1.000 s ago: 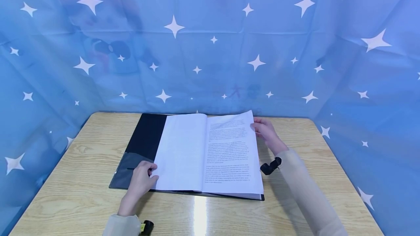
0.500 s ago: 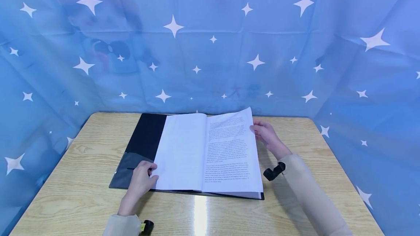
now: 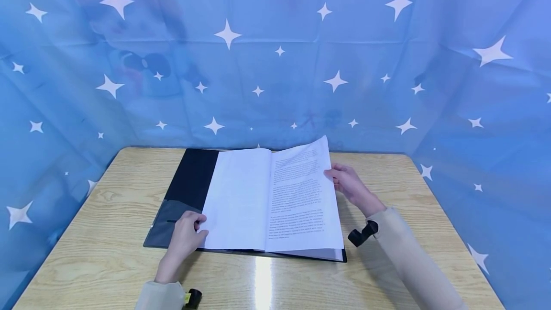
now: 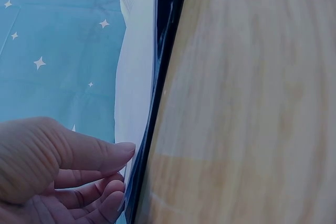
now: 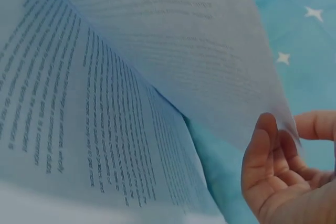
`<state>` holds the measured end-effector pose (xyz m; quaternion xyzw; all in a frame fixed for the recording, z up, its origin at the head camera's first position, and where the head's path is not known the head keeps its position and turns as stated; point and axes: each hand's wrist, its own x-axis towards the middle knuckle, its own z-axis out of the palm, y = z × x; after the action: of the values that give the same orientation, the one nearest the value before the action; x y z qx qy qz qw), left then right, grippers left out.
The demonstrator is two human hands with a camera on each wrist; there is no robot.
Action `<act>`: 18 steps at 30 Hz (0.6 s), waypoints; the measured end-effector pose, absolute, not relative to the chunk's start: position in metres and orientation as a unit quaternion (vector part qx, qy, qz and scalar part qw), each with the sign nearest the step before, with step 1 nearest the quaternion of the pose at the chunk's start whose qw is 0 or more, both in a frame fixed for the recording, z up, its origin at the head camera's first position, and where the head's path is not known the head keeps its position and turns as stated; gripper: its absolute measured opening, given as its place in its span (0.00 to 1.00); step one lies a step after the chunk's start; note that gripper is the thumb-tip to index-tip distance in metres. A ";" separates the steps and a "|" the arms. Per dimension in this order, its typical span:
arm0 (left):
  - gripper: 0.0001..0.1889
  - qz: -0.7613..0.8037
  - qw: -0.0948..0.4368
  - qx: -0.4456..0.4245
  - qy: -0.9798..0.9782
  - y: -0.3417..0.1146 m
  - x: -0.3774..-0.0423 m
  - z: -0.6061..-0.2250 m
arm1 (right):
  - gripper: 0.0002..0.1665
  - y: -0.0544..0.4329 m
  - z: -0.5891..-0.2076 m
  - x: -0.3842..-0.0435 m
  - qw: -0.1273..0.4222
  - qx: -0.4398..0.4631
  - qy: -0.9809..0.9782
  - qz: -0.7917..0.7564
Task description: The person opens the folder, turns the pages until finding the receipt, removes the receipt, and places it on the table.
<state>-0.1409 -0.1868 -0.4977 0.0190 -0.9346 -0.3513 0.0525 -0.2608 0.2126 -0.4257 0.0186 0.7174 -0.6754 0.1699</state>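
A black folder (image 3: 195, 171) lies spread on the table, with a stack of white pages open in it. At the left page's (image 3: 236, 195) lower outer edge, my left hand (image 3: 185, 236) pinches the paper; in the left wrist view the thumb (image 4: 123, 150) lies on the edge with the fingers curled below. My right hand (image 3: 350, 183) pinches the outer edge of the printed right page (image 3: 299, 195) and holds it raised, its top corner bent up. In the right wrist view, this lifted page (image 5: 210, 51) stands apart from another printed page (image 5: 94, 108) beneath it.
The light wooden table (image 3: 99, 219) extends around the folder on both sides and in front. Behind it hangs a blue curtain (image 3: 275, 61) with white stars. A black wrist camera (image 3: 363, 234) sits by the right sleeve.
My right hand has moved slightly down and toward the right page's middle edge, and the page's top corner has risen and shifted left. My left hand has stayed in place.
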 end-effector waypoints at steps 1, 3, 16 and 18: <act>0.13 -0.351 0.053 0.019 -0.935 -0.187 -0.141 -0.498 | 0.19 0.212 -0.425 -0.260 0.171 0.016 0.719 -0.674; 0.13 -0.351 0.054 0.019 -0.934 -0.187 -0.141 -0.498 | 0.20 0.211 -0.425 -0.258 0.175 0.009 0.721 -0.670; 0.13 -0.355 0.059 0.019 -0.933 -0.186 -0.141 -0.497 | 0.25 0.204 -0.415 -0.246 0.189 -0.018 0.725 -0.662; 0.13 -0.355 0.056 0.020 -0.933 -0.186 -0.141 -0.496 | 0.25 0.202 -0.414 -0.244 0.191 -0.022 0.723 -0.664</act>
<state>-0.1408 -0.1860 -0.4958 0.0203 -0.9328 -0.3554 0.0561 -0.2445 0.2023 -0.4142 -0.0223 0.7226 -0.6640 0.1907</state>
